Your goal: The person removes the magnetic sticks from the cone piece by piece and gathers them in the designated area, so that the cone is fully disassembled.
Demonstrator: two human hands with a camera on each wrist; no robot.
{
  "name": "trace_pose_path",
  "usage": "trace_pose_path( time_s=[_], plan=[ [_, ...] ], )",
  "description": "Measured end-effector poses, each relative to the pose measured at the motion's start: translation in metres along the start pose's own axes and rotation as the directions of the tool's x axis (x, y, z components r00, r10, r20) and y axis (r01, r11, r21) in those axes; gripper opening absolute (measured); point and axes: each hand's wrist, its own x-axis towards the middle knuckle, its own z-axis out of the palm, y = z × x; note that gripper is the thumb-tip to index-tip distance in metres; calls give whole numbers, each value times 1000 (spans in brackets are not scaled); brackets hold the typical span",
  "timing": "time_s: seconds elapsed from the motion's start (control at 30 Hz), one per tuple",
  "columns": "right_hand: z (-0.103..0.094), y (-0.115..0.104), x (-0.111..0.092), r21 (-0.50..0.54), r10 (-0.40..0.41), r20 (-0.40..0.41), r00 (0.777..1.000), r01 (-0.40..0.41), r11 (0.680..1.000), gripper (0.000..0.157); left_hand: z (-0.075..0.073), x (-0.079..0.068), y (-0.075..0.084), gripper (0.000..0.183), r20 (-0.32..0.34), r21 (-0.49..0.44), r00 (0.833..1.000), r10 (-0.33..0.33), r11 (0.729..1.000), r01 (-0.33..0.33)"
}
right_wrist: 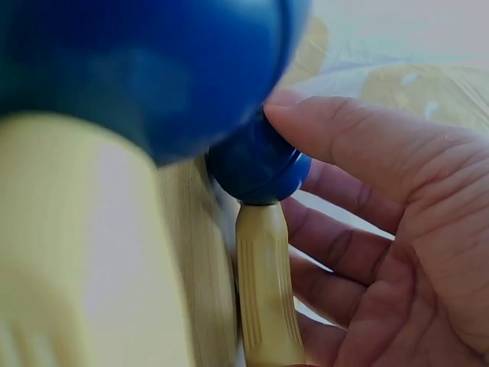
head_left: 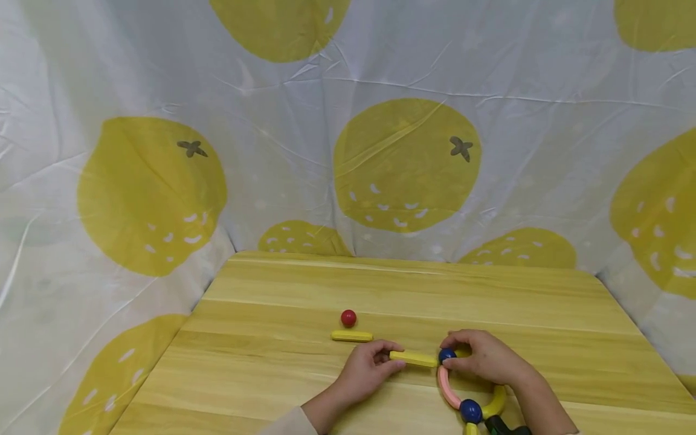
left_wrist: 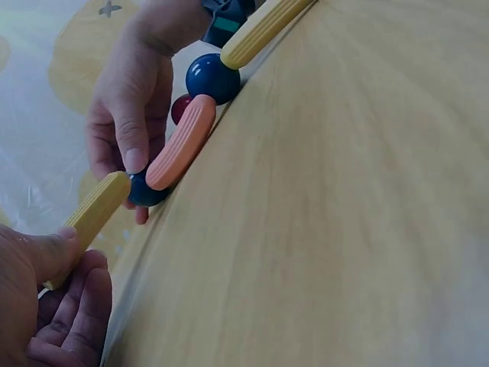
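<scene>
My left hand pinches a straight yellow ribbed rod near one end. The rod's far tip is right at a blue ball; whether they touch I cannot tell. Thumb and fingers of my right hand grip that ball. A curved pink rod runs from it to a second blue ball. Curved yellow rods, one of them visible low in the ring, form the other side, partly hidden by the right hand. Another yellow rod extends from the second ball.
Beyond the left hand, a loose yellow rod and a red ball lie on the wooden table. A dark band is on the right wrist. A lemon-print curtain hangs behind and beside the table.
</scene>
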Motion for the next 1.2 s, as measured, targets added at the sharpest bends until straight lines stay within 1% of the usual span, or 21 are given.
trace_pose_path(
  time_s=[0.17,0.27,0.37,0.43,0.5,0.57,0.63,0.7,0.77,0.83,0.93,1.1,1.2],
  plan=[
    [0,0,0,11,6,5,1000,-6,1000,26,-5,-4,-5,21,9,-58,1000,-8,998,9],
    [0,-1,-1,16,9,7,1000,-9,1000,26,-11,-7,-8,20,47,-90,999,-11,996,15],
    [0,-1,-1,18,8,6,1000,-8,1000,26,-20,-9,-11,20,81,-92,997,-3,996,11],
    [0,-1,-1,19,6,6,1000,-7,1000,25,-29,-12,-12,20,93,-74,996,6,997,1],
    [1,-1,-1,16,5,4,1000,-5,1000,25,-39,-14,-15,19,92,-42,996,12,999,-8],
    [0,-1,-1,16,6,6,1000,-6,1000,25,-50,-17,-18,18,81,14,996,38,999,-39],
    [0,-1,-2,16,8,8,1000,-8,1000,26,-60,-18,-21,18,65,83,995,75,993,-81],
    [0,-1,-2,16,9,10,1000,-9,1000,27,-69,-18,-25,17,47,145,992,119,981,-125],
    [0,-1,-3,14,11,8,1000,-11,1000,28,-77,-18,-28,17,31,215,986,163,962,-165],
    [0,-1,-3,12,12,6,1000,-12,1000,28,-83,-18,-29,17,19,260,980,197,946,-195],
    [0,-1,-3,15,20,7,1000,-20,1000,29,-91,-16,-32,18,-4,341,969,248,911,-232],
    [0,-1,-3,26,34,12,999,-34,999,29,-102,-14,-35,21,-42,437,952,304,862,-256],
    [0,-2,-2,30,37,14,999,-38,999,29,-108,-14,-38,20,-53,453,950,309,855,-253]
  ],
)
